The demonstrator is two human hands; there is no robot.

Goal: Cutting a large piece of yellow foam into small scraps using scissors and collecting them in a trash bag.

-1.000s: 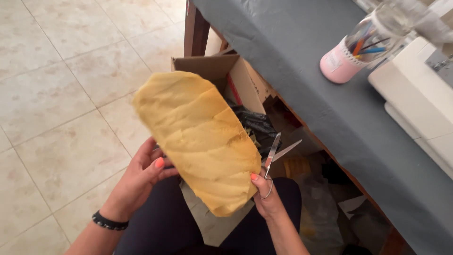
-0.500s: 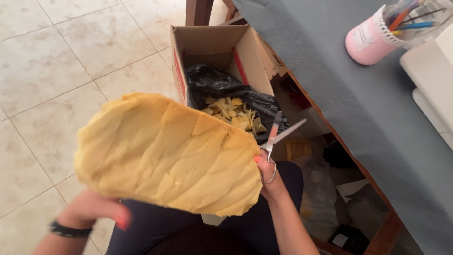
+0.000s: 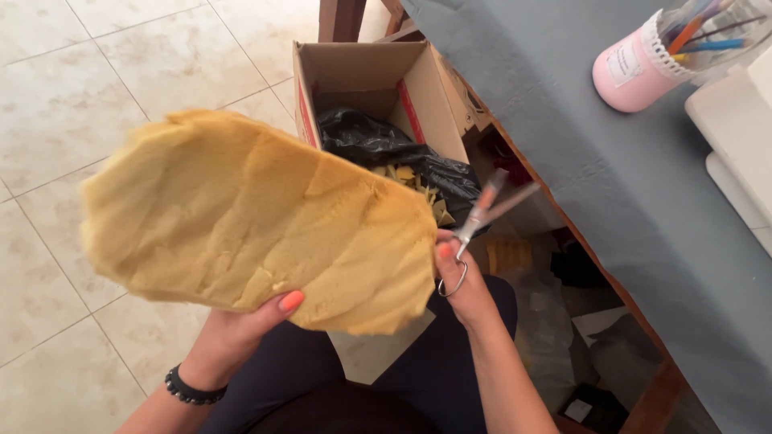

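Note:
A big, flat piece of yellow foam (image 3: pixel 257 221) with rough cut edges is held out over my lap. My left hand (image 3: pixel 241 329) grips its lower edge from beneath, thumb on top. My right hand (image 3: pixel 462 285) holds small scissors (image 3: pixel 482 217) at the foam's right end, blades open and pointing up to the right. Behind the foam stands an open cardboard box (image 3: pixel 362 72) lined with a black bag (image 3: pixel 378 141) that holds yellow foam scraps (image 3: pixel 414 181).
A table under a grey cloth (image 3: pixel 595 153) runs along the right, with a pink pot of pens (image 3: pixel 643 64) and a white machine (image 3: pixel 740 137) on it. Bags and clutter lie under the table. Beige floor tiles (image 3: pixel 96 64) spread to the left.
The foam has swung from upright to lying sideways, its long end now pointing left. My left hand shifted under its lower edge. The scissors stayed at the right end.

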